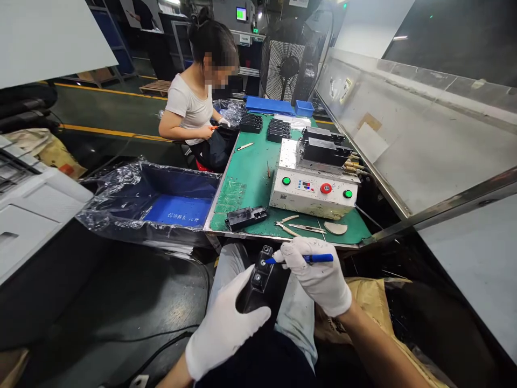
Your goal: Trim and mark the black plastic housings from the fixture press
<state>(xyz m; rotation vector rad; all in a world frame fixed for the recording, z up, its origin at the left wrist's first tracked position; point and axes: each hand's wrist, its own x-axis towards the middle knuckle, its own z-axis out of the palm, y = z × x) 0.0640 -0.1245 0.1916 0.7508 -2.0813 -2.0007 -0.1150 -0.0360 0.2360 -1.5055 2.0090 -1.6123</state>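
My left hand point(226, 328), in a white glove, grips a black plastic housing point(278, 280) above my lap. Small metal inserts show at the housing's upper end. In my gloved right hand point(317, 272) is a blue pen point(321, 258), its tip at one of those inserts. Beyond my hands, a similar black housing point(246, 217) lies at the near edge of the green table point(246, 167). Cutting pliers point(287, 226), tweezers point(309, 228) and a pale half-round piece point(335, 228) lie to its right.
A white machine point(313, 196) with green buttons and a red button bears black housings point(323, 151). Stacked black parts point(251, 123) stand farther back. A co-worker point(189, 108) sits at the table's left side. Left of the table is a plastic-lined blue bin point(177, 210).
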